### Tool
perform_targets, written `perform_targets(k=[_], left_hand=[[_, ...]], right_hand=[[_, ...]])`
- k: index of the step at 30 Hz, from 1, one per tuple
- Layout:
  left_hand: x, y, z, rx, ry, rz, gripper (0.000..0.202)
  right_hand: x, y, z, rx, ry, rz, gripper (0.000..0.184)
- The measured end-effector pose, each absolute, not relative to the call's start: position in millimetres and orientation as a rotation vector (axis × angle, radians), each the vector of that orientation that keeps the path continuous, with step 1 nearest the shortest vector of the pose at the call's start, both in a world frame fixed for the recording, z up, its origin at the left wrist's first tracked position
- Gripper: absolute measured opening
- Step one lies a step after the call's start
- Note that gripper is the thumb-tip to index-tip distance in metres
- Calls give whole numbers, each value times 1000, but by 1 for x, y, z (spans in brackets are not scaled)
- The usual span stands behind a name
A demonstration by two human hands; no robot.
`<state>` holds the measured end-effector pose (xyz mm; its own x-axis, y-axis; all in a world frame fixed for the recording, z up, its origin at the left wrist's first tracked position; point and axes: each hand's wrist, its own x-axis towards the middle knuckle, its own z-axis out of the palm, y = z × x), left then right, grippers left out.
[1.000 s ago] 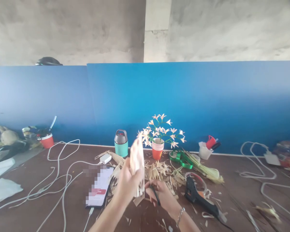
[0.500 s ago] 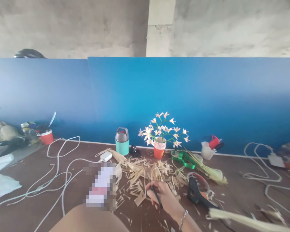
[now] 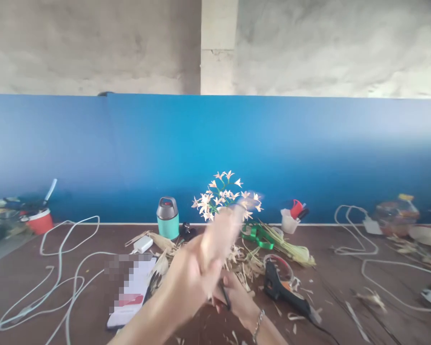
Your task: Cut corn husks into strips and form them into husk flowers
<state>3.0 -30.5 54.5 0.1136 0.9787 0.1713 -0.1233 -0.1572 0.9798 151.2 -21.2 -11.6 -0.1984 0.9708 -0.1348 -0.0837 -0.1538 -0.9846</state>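
My left hand (image 3: 211, 244) is raised across the middle of the view, in front of the pale flowers (image 3: 203, 201) with green stems. Motion smears its fingers, so whether they hold anything does not show. Lower and to the right, my right hand (image 3: 234, 293), with a bracelet at the wrist, is closed around a slim black tool (image 3: 224, 294) whose exact kind is unclear. Dried husk scraps (image 3: 249, 268) lie around and beyond the hands. The left hand hides most of the cup behind it.
A black glue gun (image 3: 282, 290) and green ribbon (image 3: 260, 237) lie at right, near a bundle of pale stalks (image 3: 294, 251). A teal flask (image 3: 168, 225), a white charger (image 3: 142, 244) and a phone-like blurred item (image 3: 129, 299) are left. White cables (image 3: 62, 258) spread across the table.
My left hand has come up from the bottom edge towards the flowers. My right hand keeps the black tool. The view has turned right, and a pale strip at lower right is gone from sight.
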Motion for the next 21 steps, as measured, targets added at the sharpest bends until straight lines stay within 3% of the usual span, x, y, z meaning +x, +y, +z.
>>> perform_targets(k=[3, 8, 12, 21], left_hand=[[9, -3, 54, 991, 1037, 1234, 20], [15, -1, 17, 760, 981, 1370, 35], [19, -5, 11, 776, 978, 1437, 38], [18, -6, 7, 800, 1040, 1235, 35]], right_hand=[[151, -23, -14, -1069, -1131, 1554, 33], [150, -24, -17, -830, -951, 1571, 39], [148, -22, -11, -978, -979, 1464, 45], [148, -18, -7, -1032, -1009, 1337, 47]])
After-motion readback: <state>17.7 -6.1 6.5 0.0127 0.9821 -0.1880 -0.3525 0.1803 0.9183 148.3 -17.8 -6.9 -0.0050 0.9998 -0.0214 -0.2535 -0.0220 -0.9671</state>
